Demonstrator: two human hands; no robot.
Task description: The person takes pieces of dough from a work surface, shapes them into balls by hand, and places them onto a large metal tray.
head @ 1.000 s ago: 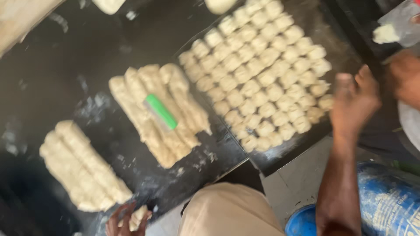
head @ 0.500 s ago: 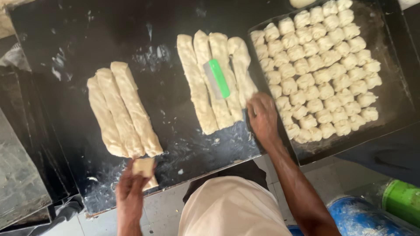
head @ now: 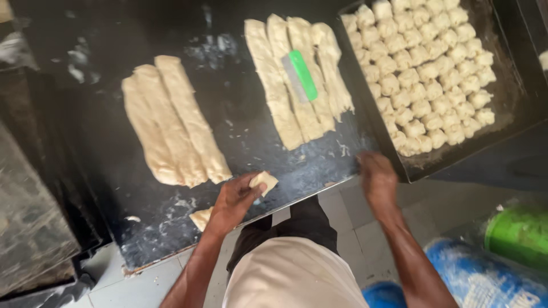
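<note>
Left hand (head: 235, 201) pinches a small dough piece (head: 264, 181); right hand (head: 377, 179) blurred near tray (head: 516, 108), fingers' state cannot be told

A black worktop (head: 240, 114) fills most of the frame, dusted with white flour smudges. Pale cream dough strips (head: 174, 122) lie at centre left, and more cream dough strips (head: 285, 85) at upper centre, with a bright green and grey scraper (head: 299, 75) on them. At upper right, a black tray (head: 508, 97) carries rows of pale cream dough pieces (head: 425, 74). A small cream dough piece (head: 264, 181) sits at lower centre. A white garment (head: 294, 274) shows at the bottom; blue (head: 485, 279) and green (head: 516, 234) containers at lower right.
</note>
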